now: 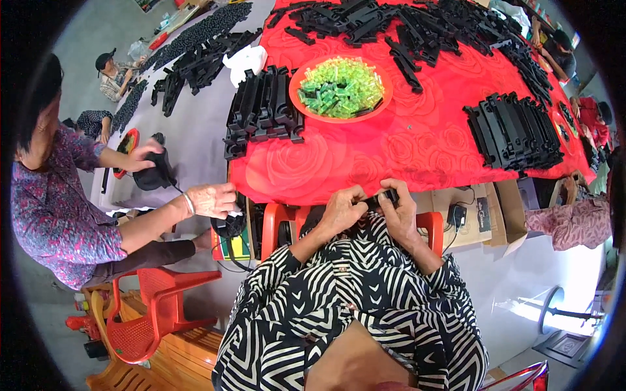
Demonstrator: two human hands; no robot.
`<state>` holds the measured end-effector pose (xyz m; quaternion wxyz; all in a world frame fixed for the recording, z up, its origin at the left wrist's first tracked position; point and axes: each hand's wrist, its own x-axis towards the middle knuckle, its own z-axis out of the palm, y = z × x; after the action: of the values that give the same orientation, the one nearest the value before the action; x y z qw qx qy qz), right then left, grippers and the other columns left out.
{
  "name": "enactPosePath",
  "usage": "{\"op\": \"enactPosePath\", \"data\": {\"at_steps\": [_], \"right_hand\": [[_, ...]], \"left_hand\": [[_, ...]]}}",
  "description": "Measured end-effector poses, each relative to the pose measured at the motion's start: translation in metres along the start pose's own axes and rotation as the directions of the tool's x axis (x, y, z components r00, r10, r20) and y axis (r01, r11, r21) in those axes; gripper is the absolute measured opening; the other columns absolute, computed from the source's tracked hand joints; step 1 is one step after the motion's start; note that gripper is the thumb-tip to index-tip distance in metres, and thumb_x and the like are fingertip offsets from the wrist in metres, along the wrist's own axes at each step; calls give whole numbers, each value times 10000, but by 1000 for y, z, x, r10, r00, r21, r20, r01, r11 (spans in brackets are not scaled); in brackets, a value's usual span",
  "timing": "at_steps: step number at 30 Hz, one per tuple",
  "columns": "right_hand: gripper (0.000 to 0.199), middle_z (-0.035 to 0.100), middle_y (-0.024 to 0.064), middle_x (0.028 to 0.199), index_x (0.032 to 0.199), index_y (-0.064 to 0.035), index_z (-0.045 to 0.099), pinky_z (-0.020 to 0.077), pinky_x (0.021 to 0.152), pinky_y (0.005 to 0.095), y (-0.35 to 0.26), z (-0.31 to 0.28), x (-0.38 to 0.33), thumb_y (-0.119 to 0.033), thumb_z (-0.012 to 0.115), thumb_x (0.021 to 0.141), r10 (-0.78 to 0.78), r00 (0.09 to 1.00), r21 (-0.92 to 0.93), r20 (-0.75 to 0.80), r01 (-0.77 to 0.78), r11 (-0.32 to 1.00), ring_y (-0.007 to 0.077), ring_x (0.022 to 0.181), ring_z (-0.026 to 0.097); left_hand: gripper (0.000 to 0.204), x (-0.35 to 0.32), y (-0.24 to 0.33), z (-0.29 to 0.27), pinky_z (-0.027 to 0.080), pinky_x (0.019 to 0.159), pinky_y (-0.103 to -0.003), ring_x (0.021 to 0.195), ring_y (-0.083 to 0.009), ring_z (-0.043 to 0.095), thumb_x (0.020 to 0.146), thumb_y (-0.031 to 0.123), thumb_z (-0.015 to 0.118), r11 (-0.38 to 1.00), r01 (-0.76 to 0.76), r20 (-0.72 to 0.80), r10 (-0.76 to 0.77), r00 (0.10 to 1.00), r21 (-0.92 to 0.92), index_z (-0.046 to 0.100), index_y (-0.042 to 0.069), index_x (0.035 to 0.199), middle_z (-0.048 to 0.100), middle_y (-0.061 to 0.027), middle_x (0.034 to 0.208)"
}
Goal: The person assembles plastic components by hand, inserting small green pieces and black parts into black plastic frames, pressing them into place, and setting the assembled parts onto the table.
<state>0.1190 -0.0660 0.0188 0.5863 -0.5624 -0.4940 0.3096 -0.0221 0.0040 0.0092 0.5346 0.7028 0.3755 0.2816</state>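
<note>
Black moulded plastic dominates the scene, matt and ribbed, lying against a glossy red tablecloth [404, 146] printed with rose shapes. At the far left a co-worker in a purple patterned blouse [55, 215] reaches toward a black corded device [155, 173] on the bare grey part of the table, beside an orange lattice-backed plastic chair [153, 313] below. Further right, a row of black plastic frames [264, 111] stands on edge at the cloth's left margin, and just beyond it an orange round tray [385, 98] holds a heap of translucent green plastic pieces [339, 88]. At the near table edge the left hand [340, 210] is curled shut, pinching one end of a small black plastic part [381, 197], while the right hand [399, 212] grips its other end with fingers folded over it; the part sits between the two hands, over the lap of a black-and-white zebra-striped garment [352, 306]. Farther right, another stack of black frames [515, 133] rests on the cloth, and a loose pile of black strips [404, 26] covers the far side.
</note>
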Motion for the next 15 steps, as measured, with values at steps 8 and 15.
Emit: {"op": "enactPosePath", "data": {"at_steps": [8, 15], "right_hand": [[214, 490, 9, 721, 1032, -17, 483, 405, 514, 203, -7, -4, 5, -35, 538, 826, 16, 1000, 81, 7, -17, 997, 58, 587, 466], [194, 496, 13, 771, 1032, -16, 481, 434, 528, 186, -11, -7, 6, -52, 525, 846, 92, 996, 204, 2, -91, 975, 54, 596, 489]], "left_hand": [[101, 9, -6, -17, 412, 561, -206, 632, -59, 524, 809, 25, 522, 949, 119, 327, -18, 945, -291, 577, -14, 884, 581, -5, 698], [193, 11, 3, -24, 423, 578, -203, 647, -72, 545, 778, -21, 467, 936, 172, 388, -42, 921, -306, 573, -20, 940, 599, -24, 729]]}}
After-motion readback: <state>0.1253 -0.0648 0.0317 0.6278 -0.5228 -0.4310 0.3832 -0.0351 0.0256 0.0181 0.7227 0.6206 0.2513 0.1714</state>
